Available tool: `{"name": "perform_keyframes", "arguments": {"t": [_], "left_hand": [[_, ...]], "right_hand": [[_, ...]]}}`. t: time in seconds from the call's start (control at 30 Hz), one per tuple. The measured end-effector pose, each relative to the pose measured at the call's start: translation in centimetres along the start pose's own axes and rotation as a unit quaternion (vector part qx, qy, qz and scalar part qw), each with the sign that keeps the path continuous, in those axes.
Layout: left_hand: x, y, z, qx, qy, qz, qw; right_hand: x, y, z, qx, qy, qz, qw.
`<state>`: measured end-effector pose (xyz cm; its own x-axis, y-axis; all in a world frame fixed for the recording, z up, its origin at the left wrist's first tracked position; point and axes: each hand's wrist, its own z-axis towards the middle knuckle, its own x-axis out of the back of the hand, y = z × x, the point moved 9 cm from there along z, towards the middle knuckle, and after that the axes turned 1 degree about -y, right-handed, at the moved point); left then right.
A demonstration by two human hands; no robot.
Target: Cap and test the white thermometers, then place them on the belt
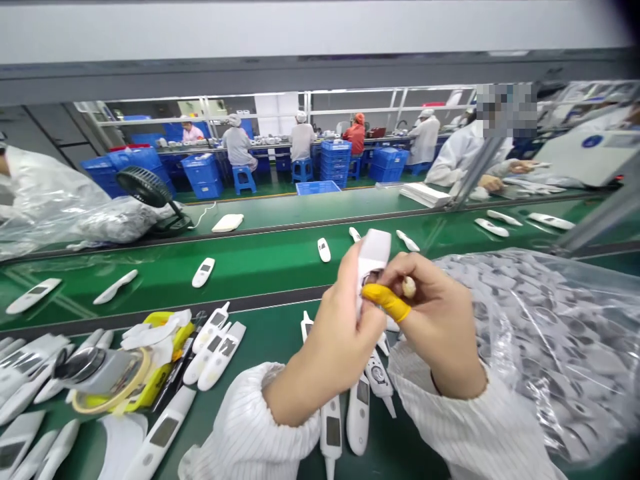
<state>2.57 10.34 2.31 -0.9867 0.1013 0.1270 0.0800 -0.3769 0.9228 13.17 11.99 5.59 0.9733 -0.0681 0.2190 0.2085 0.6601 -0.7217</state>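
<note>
Above the workbench, my left hand (345, 310) is wrapped round a white handheld thermometer (375, 247), tilted with its wide end up. An opening shows in its side. My right hand (435, 313), with a yellow finger cot (386, 300) on the thumb, is closed against the thermometer at that opening; the exact grip is partly hidden. A small cream-coloured tip (409, 287) shows among its curled fingers, and I cannot tell what it is. Under my wrists lie several thermometers, among them one with a screen (331, 427) and one showing a round part (379, 375).
A clear bag of white plastic parts (560, 333) lies at right. On the left are a yellow tray (160, 373), a tape roll (115, 380) and several thermometers (163, 433). A green conveyor belt (265, 260) carries more thermometers. Beyond it are a black fan (145, 187) and co-workers.
</note>
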Motion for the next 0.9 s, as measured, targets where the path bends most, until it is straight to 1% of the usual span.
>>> {"name": "perform_keyframes", "arguments": {"t": [0.07, 0.13, 0.2, 0.23, 0.33, 0.37, 0.43, 0.5, 0.53, 0.57, 0.6, 0.63, 0.67, 0.7, 0.73, 0.8, 0.87, 0.9], "left_hand": [[-0.2, 0.1, -0.1, -0.002, -0.001, 0.005, 1.000], [-0.4, 0.1, -0.2, -0.007, 0.000, 0.022, 1.000], [-0.7, 0.2, -0.4, -0.021, -0.003, 0.035, 0.999], [-0.8, 0.2, -0.5, -0.028, -0.006, 0.037, 0.999], [-1.2, 0.3, -0.8, -0.036, -0.018, 0.030, 0.999], [-1.3, 0.4, -0.9, -0.036, -0.021, 0.024, 0.999], [-1.5, 0.6, -1.0, -0.029, -0.031, 0.006, 0.999], [-1.2, 0.5, -0.8, -0.010, -0.040, -0.036, 0.999], [-0.8, 0.4, -0.6, 0.005, -0.039, -0.069, 0.997], [-0.2, 0.1, -0.4, 0.022, -0.029, -0.108, 0.994], [0.7, -0.2, -0.1, 0.035, -0.011, -0.146, 0.989], [1.6, -0.4, 0.2, 0.043, 0.011, -0.181, 0.982], [2.6, -0.6, 0.6, 0.047, 0.034, -0.206, 0.977], [3.4, -0.7, 0.9, 0.048, 0.053, -0.222, 0.973], [4.0, -0.8, 1.1, 0.046, 0.065, -0.228, 0.970], [4.3, -0.8, 1.4, 0.042, 0.069, -0.227, 0.971], [3.9, -0.9, 1.5, 0.045, 0.059, -0.217, 0.973], [3.6, -0.9, 1.4, 0.047, 0.054, -0.212, 0.975]], "right_hand": [[0.2, 0.9, 0.3, -0.034, -0.006, 0.031, 0.999], [-0.3, 1.8, 0.4, -0.069, -0.050, 0.069, 0.994], [-0.9, 2.3, 0.2, -0.090, -0.094, 0.081, 0.988], [-0.9, 2.3, 0.0, -0.095, -0.097, 0.076, 0.988], [-0.3, 2.0, -0.6, -0.100, -0.051, 0.069, 0.991], [-0.2, 2.0, -0.8, -0.103, -0.048, 0.071, 0.991], [0.0, 2.0, -0.8, -0.109, -0.062, 0.083, 0.989], [1.1, 2.6, -0.5, -0.103, -0.080, 0.115, 0.985], [2.1, 3.2, -0.2, -0.093, -0.087, 0.126, 0.984], [3.3, 4.0, 0.2, -0.082, -0.090, 0.114, 0.986], [4.6, 5.2, 0.4, -0.074, -0.098, 0.066, 0.990], [5.9, 6.7, 0.5, -0.071, -0.101, -0.025, 0.992], [7.0, 8.7, 0.4, -0.079, -0.112, -0.165, 0.977], [7.8, 11.0, 0.2, -0.095, -0.134, -0.317, 0.934], [8.5, 13.2, -0.2, -0.114, -0.140, -0.375, 0.909], [9.0, 17.1, -1.1, -0.139, -0.150, -0.449, 0.870], [8.4, 20.1, -2.0, -0.153, -0.170, -0.499, 0.836], [7.9, 21.3, -2.4, -0.156, -0.182, -0.519, 0.820]]}}
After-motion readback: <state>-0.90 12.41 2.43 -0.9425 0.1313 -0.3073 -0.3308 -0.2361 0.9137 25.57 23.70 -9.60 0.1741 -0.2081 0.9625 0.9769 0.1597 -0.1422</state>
